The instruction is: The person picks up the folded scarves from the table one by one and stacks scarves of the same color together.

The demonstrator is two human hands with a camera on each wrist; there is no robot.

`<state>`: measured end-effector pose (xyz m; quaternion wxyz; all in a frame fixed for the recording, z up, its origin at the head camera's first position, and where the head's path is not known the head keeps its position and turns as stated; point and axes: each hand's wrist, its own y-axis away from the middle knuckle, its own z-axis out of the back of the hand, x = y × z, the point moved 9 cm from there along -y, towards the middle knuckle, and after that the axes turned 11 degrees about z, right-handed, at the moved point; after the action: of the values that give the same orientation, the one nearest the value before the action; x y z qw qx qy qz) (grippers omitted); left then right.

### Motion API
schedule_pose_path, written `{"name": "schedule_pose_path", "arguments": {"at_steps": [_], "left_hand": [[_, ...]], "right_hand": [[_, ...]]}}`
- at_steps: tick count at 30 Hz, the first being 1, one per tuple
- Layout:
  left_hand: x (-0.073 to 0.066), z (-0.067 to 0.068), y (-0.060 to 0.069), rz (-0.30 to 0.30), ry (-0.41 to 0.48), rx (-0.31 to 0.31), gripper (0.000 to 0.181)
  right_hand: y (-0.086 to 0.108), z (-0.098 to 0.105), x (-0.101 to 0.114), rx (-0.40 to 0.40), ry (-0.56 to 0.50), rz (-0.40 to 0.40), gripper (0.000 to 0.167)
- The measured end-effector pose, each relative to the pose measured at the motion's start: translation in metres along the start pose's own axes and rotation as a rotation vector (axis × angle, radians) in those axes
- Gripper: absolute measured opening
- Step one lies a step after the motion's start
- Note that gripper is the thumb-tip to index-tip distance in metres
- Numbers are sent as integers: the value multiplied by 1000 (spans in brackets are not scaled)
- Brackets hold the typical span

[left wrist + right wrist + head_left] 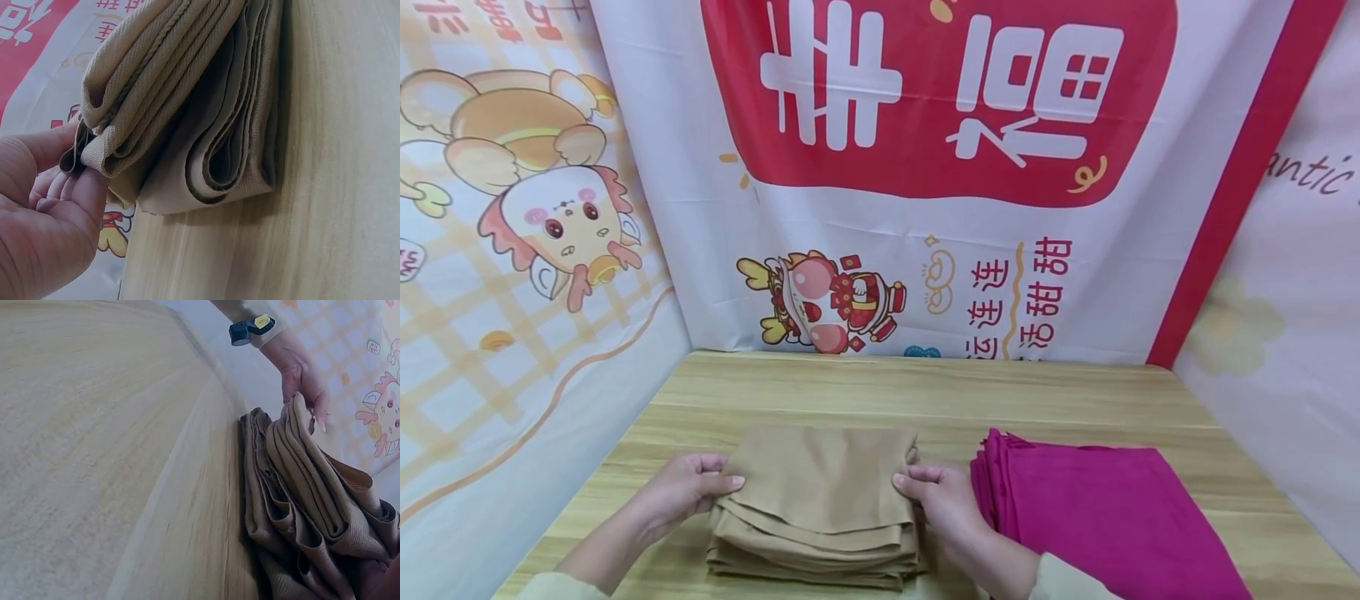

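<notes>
A stack of folded khaki cloth [820, 546] lies on the table, its many layers showing along the front. On top is a folded khaki cloth piece [823, 475]. My left hand [688, 487] pinches this upper piece at its left edge, thumb on top. At the opposite edge my right hand [947, 496] pinches it likewise. In the left wrist view the fingers [90, 194] grip the end of the upper folds [156, 75], beside the lower bundle [250, 144]. The right wrist view shows the layered folds [306, 469] with the left hand [304, 384] at their far end.
A folded magenta cloth [1097, 508] lies on the wood-grain table [925, 392], right of my right hand. Printed cloth hangings [662, 167] rise behind the table and along both sides. A small dark device [252, 329] is strapped to the left wrist.
</notes>
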<state>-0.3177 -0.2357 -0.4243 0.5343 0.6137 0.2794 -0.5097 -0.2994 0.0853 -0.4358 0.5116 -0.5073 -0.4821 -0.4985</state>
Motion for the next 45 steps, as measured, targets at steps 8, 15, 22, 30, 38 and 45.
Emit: {"name": "schedule_pose_path", "arguments": {"at_steps": [8,15,22,30,38,45], "left_hand": [[8,-3,1,37,-30,37,20],[13,-5,2,47,-30,72,9],[17,-3,2,63,-108,56,16],[22,-4,3,64,-104,99,12],[25,-5,4,81,-81,146,10],[27,-4,5,95,-59,179,15]], "right_hand": [[5,1,-4,48,-25,-9,30],[7,5,-6,74,8,-6,34],[10,8,-10,80,-3,-33,37],[12,10,-19,103,-17,-81,36],[14,12,-26,123,-13,-129,38],[16,8,-24,190,-70,-111,34]]}}
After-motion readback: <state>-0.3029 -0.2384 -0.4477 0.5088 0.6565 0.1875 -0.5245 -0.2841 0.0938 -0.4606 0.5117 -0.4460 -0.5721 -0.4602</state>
